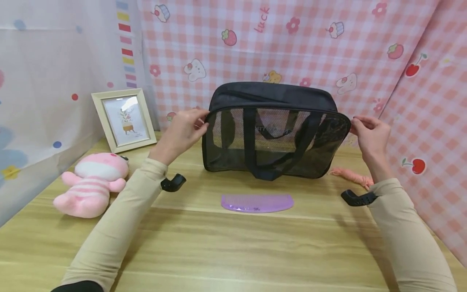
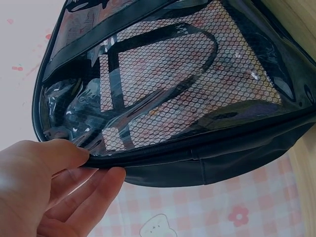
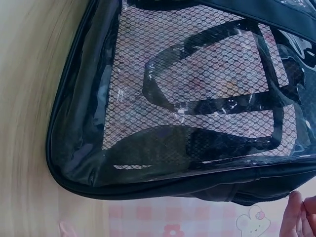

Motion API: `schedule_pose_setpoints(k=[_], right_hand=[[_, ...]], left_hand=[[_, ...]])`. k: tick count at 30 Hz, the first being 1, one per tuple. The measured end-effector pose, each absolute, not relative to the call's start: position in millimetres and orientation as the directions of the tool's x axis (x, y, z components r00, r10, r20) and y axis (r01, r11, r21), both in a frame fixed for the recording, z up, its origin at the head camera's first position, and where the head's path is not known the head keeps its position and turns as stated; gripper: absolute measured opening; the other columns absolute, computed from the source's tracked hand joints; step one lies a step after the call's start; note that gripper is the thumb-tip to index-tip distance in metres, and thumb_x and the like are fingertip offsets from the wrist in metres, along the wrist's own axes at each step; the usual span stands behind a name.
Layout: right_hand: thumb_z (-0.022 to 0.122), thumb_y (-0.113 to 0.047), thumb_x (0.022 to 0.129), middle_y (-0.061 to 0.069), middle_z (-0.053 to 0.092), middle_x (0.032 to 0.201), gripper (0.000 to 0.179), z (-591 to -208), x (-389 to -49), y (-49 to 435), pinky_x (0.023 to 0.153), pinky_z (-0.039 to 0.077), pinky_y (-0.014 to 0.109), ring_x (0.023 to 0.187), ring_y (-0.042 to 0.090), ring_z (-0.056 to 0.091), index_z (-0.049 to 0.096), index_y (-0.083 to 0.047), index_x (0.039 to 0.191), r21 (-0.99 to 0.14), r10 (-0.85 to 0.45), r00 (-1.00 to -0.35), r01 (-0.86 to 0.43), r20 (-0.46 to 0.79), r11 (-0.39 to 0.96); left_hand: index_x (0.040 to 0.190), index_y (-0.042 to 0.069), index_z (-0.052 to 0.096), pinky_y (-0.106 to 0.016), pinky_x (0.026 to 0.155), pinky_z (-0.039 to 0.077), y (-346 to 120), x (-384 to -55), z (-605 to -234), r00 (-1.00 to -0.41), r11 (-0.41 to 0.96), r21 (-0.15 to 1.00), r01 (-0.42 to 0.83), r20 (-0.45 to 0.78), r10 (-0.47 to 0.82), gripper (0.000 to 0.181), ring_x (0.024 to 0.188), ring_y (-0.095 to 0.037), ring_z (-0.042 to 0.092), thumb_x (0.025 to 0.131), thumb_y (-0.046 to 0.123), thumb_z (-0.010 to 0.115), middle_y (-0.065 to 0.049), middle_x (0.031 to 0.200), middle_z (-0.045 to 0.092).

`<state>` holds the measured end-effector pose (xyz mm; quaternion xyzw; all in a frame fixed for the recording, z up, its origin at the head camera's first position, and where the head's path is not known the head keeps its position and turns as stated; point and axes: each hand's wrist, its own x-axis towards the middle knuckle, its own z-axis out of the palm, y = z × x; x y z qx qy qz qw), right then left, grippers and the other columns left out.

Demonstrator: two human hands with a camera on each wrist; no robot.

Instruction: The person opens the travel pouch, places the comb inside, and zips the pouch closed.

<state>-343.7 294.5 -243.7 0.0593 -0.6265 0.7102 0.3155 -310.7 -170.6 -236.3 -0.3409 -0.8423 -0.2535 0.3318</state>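
Note:
A black see-through bag (image 1: 226, 158) with mesh, dark piping and a hanging strap handle (image 1: 266, 172) stands upright on the table. My left hand (image 1: 184, 129) pinches its upper left corner. In the left wrist view the thumb of that hand (image 2: 59, 187) lies on the clear side, with the fingers behind the edge. At the upper right corner, my right hand (image 1: 373, 136) pinches the edge between thumb and fingers. Only the fingertips (image 3: 292, 212) of this hand show in the right wrist view, at the bag's rim. In front of the bag lies a purple comb (image 1: 257, 203), teeth facing it.
To the left are a pink and white plush toy (image 1: 93, 184) and a cream picture frame (image 1: 125, 119). An orange-pink bundle of cord (image 1: 352, 177) lies beside the bag's right end. Patterned cloths (image 1: 233, 56) hang behind and at both sides of the wooden table (image 1: 233, 251).

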Motion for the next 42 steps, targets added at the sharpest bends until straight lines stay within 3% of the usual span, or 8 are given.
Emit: schedule_pose_setpoints(k=[8, 16, 30, 35, 42], right_hand=[[0.064, -0.003, 0.087, -0.009, 0.067, 0.066, 0.016, -241, -339, 301, 0.059, 0.053, 0.012, 0.058, 0.002, 0.065, 0.070, -0.014, 0.079, -0.858, 0.325, -0.795, -0.466, 0.513, 0.214], [0.064, -0.012, 0.089, -0.020, 0.064, 0.070, 0.008, -228, -337, 302, 0.061, 0.051, 0.009, 0.063, -0.004, 0.063, 0.070, -0.017, 0.087, -0.772, 0.240, -0.777, -0.434, 0.581, 0.465], [0.065, -0.003, 0.087, -0.008, 0.068, 0.072, 0.011, -204, -331, 289, 0.064, 0.054, 0.015, 0.065, 0.004, 0.067, 0.069, -0.012, 0.084, -0.767, 0.146, -0.780, -0.531, 0.608, 0.360], [0.065, -0.004, 0.088, -0.012, 0.067, 0.072, 0.005, -199, -329, 291, 0.063, 0.053, 0.013, 0.065, 0.002, 0.066, 0.068, -0.004, 0.091, -0.732, 0.104, -0.782, -0.517, 0.615, 0.443], [0.063, -0.013, 0.091, -0.018, 0.065, 0.069, 0.028, -186, -329, 285, 0.063, 0.051, 0.010, 0.063, -0.002, 0.065, 0.063, 0.012, 0.103, -0.638, -0.001, -0.795, -0.488, 0.607, 0.595]], left_hand=[[0.108, -0.008, 0.065, -0.030, 0.064, 0.058, -169, -310, -239, -0.583, 0.644, 0.234, 0.728, 0.706, 0.403, 0.021, 0.075, -0.024, 0.067, 0.088, -0.002, 0.062, -0.020, 0.097, 0.066], [0.108, -0.007, 0.065, -0.030, 0.064, 0.057, -168, -306, -238, -0.608, 0.675, 0.237, 0.698, 0.694, 0.385, 0.021, 0.075, -0.024, 0.067, 0.088, -0.001, 0.062, -0.020, 0.097, 0.066], [0.109, -0.009, 0.064, -0.030, 0.066, 0.057, -168, -308, -235, -0.598, 0.669, 0.224, 0.708, 0.694, 0.400, 0.022, 0.076, -0.026, 0.067, 0.088, -0.002, 0.061, -0.022, 0.097, 0.066], [0.110, -0.009, 0.064, -0.029, 0.066, 0.057, -169, -309, -234, -0.593, 0.678, 0.205, 0.706, 0.695, 0.407, 0.023, 0.077, -0.026, 0.067, 0.088, -0.001, 0.062, -0.022, 0.097, 0.066], [0.108, -0.009, 0.065, -0.033, 0.065, 0.058, -171, -308, -237, -0.585, 0.671, 0.208, 0.712, 0.704, 0.403, 0.021, 0.076, -0.028, 0.067, 0.088, -0.003, 0.062, -0.022, 0.095, 0.066]])
